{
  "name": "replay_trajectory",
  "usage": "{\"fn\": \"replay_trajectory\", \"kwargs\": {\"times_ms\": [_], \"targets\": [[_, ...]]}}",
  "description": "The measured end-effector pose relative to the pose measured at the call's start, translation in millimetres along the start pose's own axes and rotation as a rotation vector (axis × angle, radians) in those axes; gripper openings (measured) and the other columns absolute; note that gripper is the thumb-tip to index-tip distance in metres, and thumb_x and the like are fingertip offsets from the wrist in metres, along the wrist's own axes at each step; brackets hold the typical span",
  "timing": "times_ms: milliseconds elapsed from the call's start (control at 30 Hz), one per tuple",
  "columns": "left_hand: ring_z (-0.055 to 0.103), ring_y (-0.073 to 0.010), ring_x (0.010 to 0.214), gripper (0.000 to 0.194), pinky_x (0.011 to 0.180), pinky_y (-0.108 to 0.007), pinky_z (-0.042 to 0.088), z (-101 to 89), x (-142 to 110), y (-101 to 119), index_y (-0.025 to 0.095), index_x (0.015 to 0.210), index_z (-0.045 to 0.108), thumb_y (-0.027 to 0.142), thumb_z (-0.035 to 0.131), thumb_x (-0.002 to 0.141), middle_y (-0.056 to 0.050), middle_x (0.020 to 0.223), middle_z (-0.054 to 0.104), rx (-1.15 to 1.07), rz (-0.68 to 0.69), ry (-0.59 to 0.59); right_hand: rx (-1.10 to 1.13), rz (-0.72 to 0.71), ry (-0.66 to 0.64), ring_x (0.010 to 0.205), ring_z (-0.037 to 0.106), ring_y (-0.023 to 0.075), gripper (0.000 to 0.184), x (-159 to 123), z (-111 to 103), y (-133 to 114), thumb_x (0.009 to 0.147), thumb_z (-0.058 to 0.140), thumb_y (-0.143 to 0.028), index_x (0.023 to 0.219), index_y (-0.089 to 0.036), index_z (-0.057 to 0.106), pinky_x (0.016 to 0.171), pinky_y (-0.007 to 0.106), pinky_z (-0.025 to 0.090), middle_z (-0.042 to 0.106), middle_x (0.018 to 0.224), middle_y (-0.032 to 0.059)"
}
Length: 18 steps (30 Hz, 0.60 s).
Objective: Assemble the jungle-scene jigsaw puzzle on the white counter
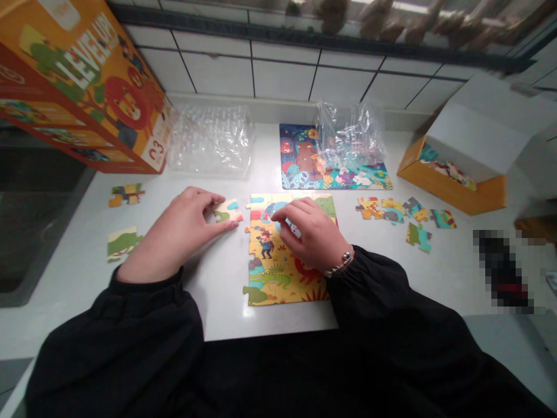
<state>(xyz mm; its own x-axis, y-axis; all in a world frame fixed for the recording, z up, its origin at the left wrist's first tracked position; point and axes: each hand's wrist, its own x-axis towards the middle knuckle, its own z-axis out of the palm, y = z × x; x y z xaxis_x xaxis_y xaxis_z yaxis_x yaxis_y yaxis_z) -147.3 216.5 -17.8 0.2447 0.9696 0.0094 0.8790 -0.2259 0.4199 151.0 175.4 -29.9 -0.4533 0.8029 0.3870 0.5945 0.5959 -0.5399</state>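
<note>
My left hand (191,220) grips a puzzle piece (228,211) by its edges, between thumb and fingers. This piece, with blue, green and cream patches, is just left of a partly joined puzzle (278,296), apart from it. The puzzle shows a yellow scene with a crocodile, a red lion and a figure in a hat; tabs stick out along its left edge. Over its upper right part is my right hand (307,232), fingers curled together. Whatever its fingertips hold, if anything, is hidden. This hand covers some of the picture.
Loose pieces lie left (123,244) and several more right (394,210). Behind are a dark-blue animal puzzle (300,168), clear plastic bags (211,139), a tall orange box (87,87) and an open box (456,186) holding pieces. A dark sink (35,232) borders the counter.
</note>
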Motion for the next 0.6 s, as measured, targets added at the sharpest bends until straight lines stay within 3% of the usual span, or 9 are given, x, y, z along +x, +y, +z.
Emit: {"fn": "replay_trajectory", "kwargs": {"times_ms": [233,433,600], "targets": [[0.064,-0.0341,0.117,0.059,0.109,-0.05,0.054,3.6,2,-7,0.02,0.127,0.073,0.058,0.084,0.084,-0.013,0.124,0.067,-0.04,0.008,-0.026,0.003,-0.005,-0.004,0.099,0.064,0.0255,0.019,-2,2,1,0.103,0.056,-0.011,0.111,-0.02,0.071,0.095,0.041,0.05,0.079,0.106,0.0076],[0.067,-0.0285,0.104,0.055,0.092,-0.043,0.055,8.0,2,-1,0.024,0.13,0.067,0.053,0.086,0.088,-0.008,0.119,0.071,-0.125,0.011,0.008,0.007,0.014,-0.034,0.1,0.065,0.0257,0.019,-2,3,0,0.103,0.057,-0.011,0.113,-0.022,0.07,0.095,0.041,0.05,0.08,0.108,0.0071],[0.068,-0.0294,0.117,0.052,0.103,-0.044,0.056,13.9,3,3,0.026,0.139,0.069,0.044,0.083,0.092,-0.009,0.131,0.07,-0.123,0.102,0.057,0.001,0.038,-0.057,0.1,0.066,0.0259,0.02,-2,3,0,0.102,0.057,-0.011,0.112,-0.023,0.07,0.094,0.041,0.05,0.08,0.109,0.0072]]}}
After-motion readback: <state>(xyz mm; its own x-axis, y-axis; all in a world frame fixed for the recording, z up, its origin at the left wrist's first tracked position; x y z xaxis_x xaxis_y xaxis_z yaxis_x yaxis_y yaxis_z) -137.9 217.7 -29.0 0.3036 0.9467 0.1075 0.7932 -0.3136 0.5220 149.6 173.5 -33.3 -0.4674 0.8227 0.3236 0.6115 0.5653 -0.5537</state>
